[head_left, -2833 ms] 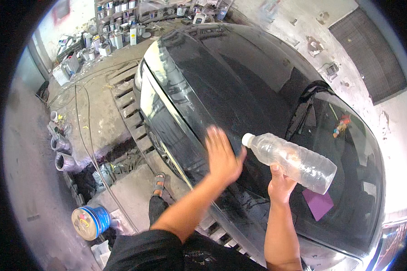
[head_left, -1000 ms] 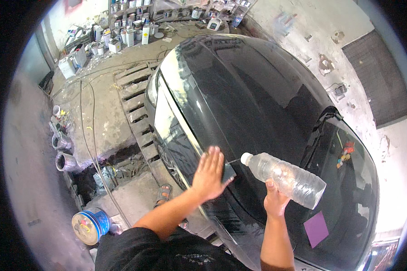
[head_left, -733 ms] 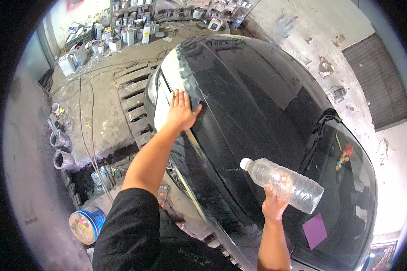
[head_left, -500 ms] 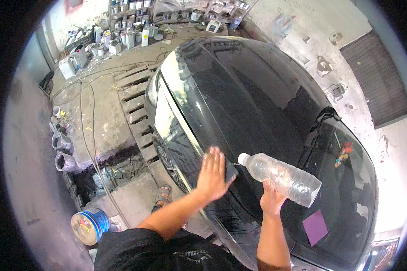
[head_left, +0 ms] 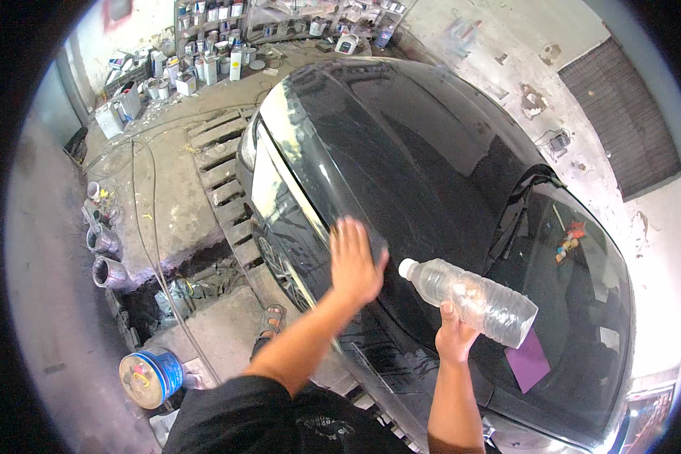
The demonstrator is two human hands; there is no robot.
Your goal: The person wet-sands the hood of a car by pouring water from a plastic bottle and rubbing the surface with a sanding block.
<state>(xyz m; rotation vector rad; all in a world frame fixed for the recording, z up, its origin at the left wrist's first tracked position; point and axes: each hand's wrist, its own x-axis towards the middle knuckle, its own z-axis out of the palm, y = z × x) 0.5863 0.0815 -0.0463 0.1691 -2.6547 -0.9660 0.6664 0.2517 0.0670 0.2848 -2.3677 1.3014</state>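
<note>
My left hand point(head_left: 356, 261) lies over the front wing edge of a black car point(head_left: 431, 144), fingers stretched forward and thumb apart. A dark grey flat piece point(head_left: 377, 247), which looks like sandpaper, shows between the thumb and fingers; the palm hides the rest. My right hand point(head_left: 455, 337) is closed round a clear plastic bottle point(head_left: 492, 306) above the rear of the bonnet. The bottle is tipped nearly on its side, its white cap point(head_left: 407, 268) pointing at my left hand. Beneath the bottle, a purple sheet point(head_left: 530, 365) rests on the windscreen.
Pale bare patches point(head_left: 280, 113) mark the car's front corner. A slatted pallet point(head_left: 223, 163) lies beside it, next to a pit in the floor. A blue bucket point(head_left: 153, 378) stands at lower left. Hoses point(head_left: 155, 250) cross the floor. Shelves point(head_left: 212, 30) of cans stand at the back.
My left hand has slid forward along the car's edge with the dark piece. The right hand and bottle keep nearly the same place in view, while the whole view has shifted slightly.
</note>
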